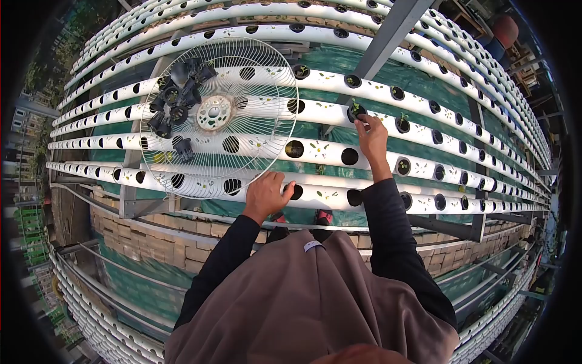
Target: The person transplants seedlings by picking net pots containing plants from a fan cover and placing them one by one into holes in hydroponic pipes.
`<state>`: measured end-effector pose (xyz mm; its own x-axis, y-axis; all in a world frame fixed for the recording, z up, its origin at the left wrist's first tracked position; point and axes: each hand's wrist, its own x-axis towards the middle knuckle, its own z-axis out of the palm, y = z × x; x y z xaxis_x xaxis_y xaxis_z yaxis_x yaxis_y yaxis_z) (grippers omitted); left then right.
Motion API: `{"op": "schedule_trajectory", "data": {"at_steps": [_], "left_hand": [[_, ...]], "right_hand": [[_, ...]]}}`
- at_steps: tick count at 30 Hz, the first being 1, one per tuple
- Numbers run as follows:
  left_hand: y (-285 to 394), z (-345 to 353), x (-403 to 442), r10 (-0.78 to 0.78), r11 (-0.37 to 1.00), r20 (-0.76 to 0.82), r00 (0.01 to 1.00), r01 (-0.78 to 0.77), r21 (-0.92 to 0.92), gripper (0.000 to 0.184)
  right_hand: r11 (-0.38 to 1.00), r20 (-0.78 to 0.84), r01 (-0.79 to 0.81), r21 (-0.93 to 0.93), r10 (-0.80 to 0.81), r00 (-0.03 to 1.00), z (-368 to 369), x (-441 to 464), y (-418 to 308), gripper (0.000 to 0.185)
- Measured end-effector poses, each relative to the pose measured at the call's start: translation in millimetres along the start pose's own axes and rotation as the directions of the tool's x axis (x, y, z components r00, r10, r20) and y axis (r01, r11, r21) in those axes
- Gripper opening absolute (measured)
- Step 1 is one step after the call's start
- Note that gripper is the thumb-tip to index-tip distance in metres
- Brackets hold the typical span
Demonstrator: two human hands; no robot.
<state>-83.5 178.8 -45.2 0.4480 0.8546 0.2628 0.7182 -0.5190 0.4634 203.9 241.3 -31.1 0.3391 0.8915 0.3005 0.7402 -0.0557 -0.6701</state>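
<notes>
My right hand reaches over a white pipe, thumb and fingertips pinched on the rim of a small black pot with a green seedling. The pot sits at a hole in the pipe; how deep it sits I cannot tell. My left hand lies over the nearest pipe, thumb apart from the fingers, beside the lower right rim of a round wire fan guard. The guard rests across several pipes. On its left side lies a loose pile of black pots, with one pot lying apart, lower down.
Rows of white pipes with round holes run across the view, some holding seedlings. A grey metal post slants up beyond my right hand. Green sheeting and paving bricks lie below. More pipes stand behind me.
</notes>
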Motion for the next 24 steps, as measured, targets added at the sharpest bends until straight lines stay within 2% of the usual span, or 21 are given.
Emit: {"op": "schedule_trajectory", "data": {"at_steps": [6,9,12,13,17,19,21,24], "left_hand": [[0.3,0.3,-0.4,-0.044,0.999,0.022,0.999,0.044,-0.006,0.023],[0.3,0.0,-1.6,-0.058,0.998,0.008,0.998,0.058,-0.017,0.023],[-0.2,-0.6,-1.9,-0.068,0.997,0.002,0.998,0.068,-0.02,0.025],[-1.0,-0.6,-2.7,-0.056,0.998,0.011,0.998,0.057,-0.025,0.026],[-2.5,1.1,-5.2,-0.075,0.997,0.023,0.997,0.075,-0.014,0.032],[-2.9,-1.0,-5.0,-0.064,0.998,0.05,0.997,0.065,-0.026,0.032],[-3.4,-5.7,-4.7,-0.061,0.997,0.046,0.997,0.063,-0.04,0.032],[-4.7,-4.4,-5.3,-0.061,0.995,0.054,0.997,0.066,-0.08,0.032]], "right_hand": [[0.999,0.009,0.02,-0.045,-0.02,1.0,2.3,-2.9,5.6,0.022],[0.996,0.016,-0.033,-0.079,0.034,0.999,-1.3,-4.4,-13.9,0.022],[0.99,-0.024,0.004,0.142,-0.001,1.0,12.4,-3.5,-42.1,0.02],[0.982,0.025,-0.016,0.191,0.012,1.0,16.6,-3.4,-61.8,0.019],[0.938,0.24,0.121,0.326,-0.206,0.949,44.6,-13.6,-144.5,0.017],[0.888,0.303,0.285,0.361,-0.401,0.865,69.2,-12.4,-171.5,0.017],[0.848,0.36,0.346,0.402,-0.494,0.791,95.1,-8.1,-195.6,0.017],[0.819,0.422,0.313,0.481,-0.529,0.737,147.6,5.4,-212.6,0.023]]}}
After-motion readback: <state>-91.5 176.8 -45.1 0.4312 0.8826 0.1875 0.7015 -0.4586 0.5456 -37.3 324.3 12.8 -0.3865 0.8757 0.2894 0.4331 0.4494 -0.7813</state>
